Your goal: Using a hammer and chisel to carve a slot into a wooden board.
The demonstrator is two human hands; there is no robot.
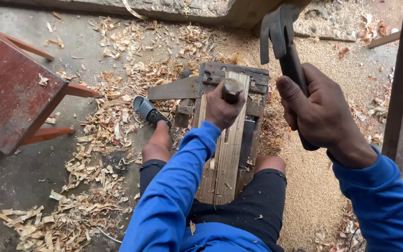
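Observation:
My left hand (221, 106) grips a chisel by its round wooden handle (232, 88), held upright on a pale wooden plank (229, 158). The plank lies lengthwise on a low dark wooden bench (257, 80) between my knees. My right hand (320, 109) is raised to the right of the bench, closed round the handle of a dark claw hammer whose head (276, 29) is up near the top of the view. Both arms are in blue sleeves. I sit in black shorts, my left foot in a dark sandal (148, 109) beside the bench.
Wood shavings (99, 135) cover the concrete floor to the left, and fine sawdust (313, 186) lies to the right. A red wooden stool (10, 91) stands at the left. A dark upright post (399, 79) runs down the right edge. A flat metal blade (173, 88) sticks out from the bench's left side.

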